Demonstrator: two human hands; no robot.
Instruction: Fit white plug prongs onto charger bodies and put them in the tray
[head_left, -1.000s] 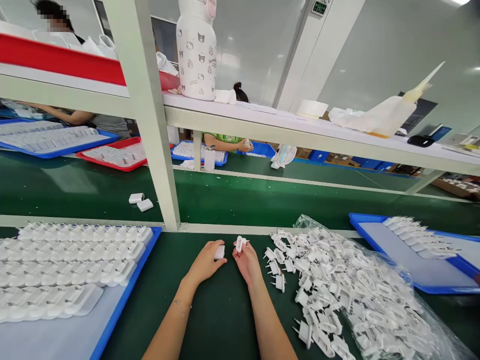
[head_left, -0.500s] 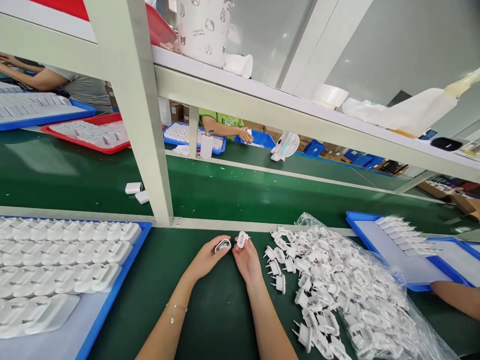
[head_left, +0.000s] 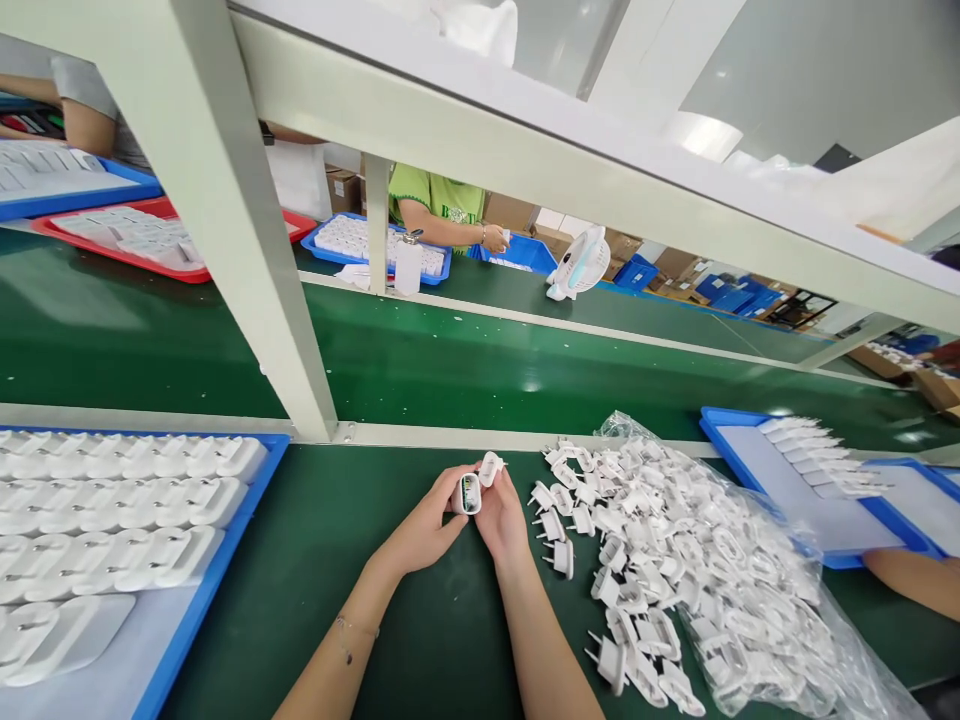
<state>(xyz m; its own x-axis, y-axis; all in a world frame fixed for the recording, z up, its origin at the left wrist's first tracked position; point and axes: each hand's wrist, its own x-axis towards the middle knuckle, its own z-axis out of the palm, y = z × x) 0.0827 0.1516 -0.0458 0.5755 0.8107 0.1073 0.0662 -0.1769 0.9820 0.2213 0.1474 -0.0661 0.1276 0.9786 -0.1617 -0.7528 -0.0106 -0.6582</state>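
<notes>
In my left hand (head_left: 429,522) is a white charger housing (head_left: 468,494), its open end facing me with a green circuit board showing inside. Just to its right, my right hand (head_left: 501,515) pinches a white plug cover (head_left: 491,468), close beside the housing's upper edge; whether the two touch I cannot tell. Loose plug covers (head_left: 622,550) lie heaped to the right of my hands, some with pins sticking out, partly in a clear plastic bag (head_left: 847,655). On the left, a blue tray (head_left: 196,600) holds rows of white chargers (head_left: 142,505) with pins up.
A pale metal post (head_left: 247,230) and shelf beam (head_left: 525,160) stand before me. Beyond runs a green belt (head_left: 480,370). At right, a blue tray (head_left: 780,500) carries white pieces near a co-worker's arm (head_left: 911,580). Across sits a person in green (head_left: 442,205) by a small fan (head_left: 581,265).
The hands have come closer together. The housing has turned so its open end faces me more, and the plug cover has moved beside it. The camera view has shifted slightly.
</notes>
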